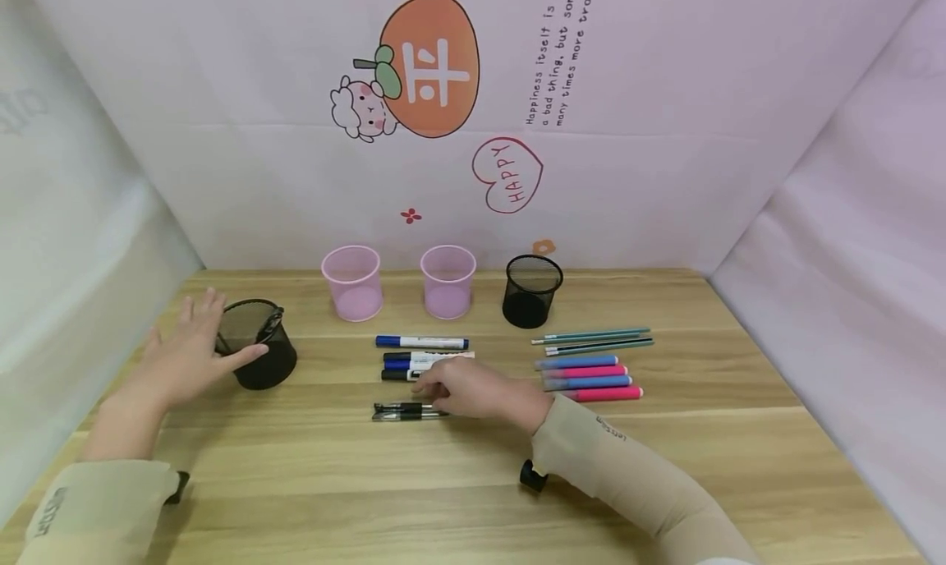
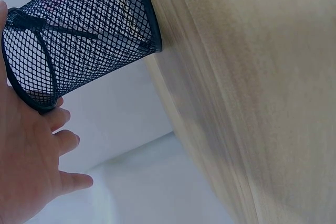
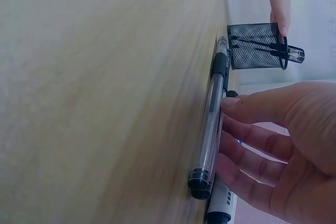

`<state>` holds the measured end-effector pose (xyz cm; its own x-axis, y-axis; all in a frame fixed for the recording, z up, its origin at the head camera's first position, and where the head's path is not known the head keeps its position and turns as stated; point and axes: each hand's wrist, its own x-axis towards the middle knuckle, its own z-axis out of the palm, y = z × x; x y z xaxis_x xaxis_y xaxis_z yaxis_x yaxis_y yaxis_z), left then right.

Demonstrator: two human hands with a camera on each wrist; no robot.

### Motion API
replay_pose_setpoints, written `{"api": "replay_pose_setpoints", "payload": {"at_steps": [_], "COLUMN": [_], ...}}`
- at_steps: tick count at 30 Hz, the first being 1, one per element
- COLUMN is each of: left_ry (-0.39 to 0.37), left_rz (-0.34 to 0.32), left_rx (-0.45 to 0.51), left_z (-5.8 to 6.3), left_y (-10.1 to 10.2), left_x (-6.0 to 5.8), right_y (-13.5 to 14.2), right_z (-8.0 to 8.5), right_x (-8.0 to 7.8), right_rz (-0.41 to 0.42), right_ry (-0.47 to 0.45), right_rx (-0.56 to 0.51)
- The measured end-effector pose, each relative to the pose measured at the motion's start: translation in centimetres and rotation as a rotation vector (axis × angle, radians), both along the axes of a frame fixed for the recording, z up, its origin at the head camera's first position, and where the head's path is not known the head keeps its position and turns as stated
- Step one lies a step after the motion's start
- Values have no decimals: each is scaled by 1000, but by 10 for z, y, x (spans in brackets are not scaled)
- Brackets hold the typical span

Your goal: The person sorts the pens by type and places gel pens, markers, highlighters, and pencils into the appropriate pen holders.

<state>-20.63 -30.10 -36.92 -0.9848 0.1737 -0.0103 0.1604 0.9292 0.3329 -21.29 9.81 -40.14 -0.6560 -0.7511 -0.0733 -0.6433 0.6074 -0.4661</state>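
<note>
At the left, my left hand [image 1: 185,351] rests against a black mesh pen holder [image 1: 266,368], fingers spread and thumb along its front. The left wrist view has this pen holder [image 2: 100,30] upright on the table, its rim beside the thumb and index finger. At least one black pen [image 3: 295,54] leans inside, its end above the rim. My right hand [image 1: 469,387] is over two clear gel pens [image 1: 406,415] with black grips, lying side by side. In the right wrist view, the thumb and loosely bent fingers [image 3: 252,158] touch or nearly touch a gel pen [image 3: 210,124].
Behind the gel pens lie several whiteboard markers [image 1: 421,342]. Pencils [image 1: 599,341] and blue and pink felt-tip pens [image 1: 591,378] lie to the right. Along the back stand a pink mesh holder [image 1: 353,290], another pink holder [image 1: 448,290] and a black holder [image 1: 530,302].
</note>
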Motion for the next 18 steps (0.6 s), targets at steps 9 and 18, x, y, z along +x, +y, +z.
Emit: {"api": "replay_pose_setpoints", "payload": {"at_steps": [9,18], "left_ry": [-17,-23], "left_rz": [-3,8], "left_rx": [4,-7], "left_z": [1,3], "left_y": [2,0], "left_x": [-3,0], "right_y": [-2,-8], "right_z": [0,-1], "right_x": [1,2], "right_rz": [25,66], "right_ry": [74,163], "right_rx": [41,95]}}
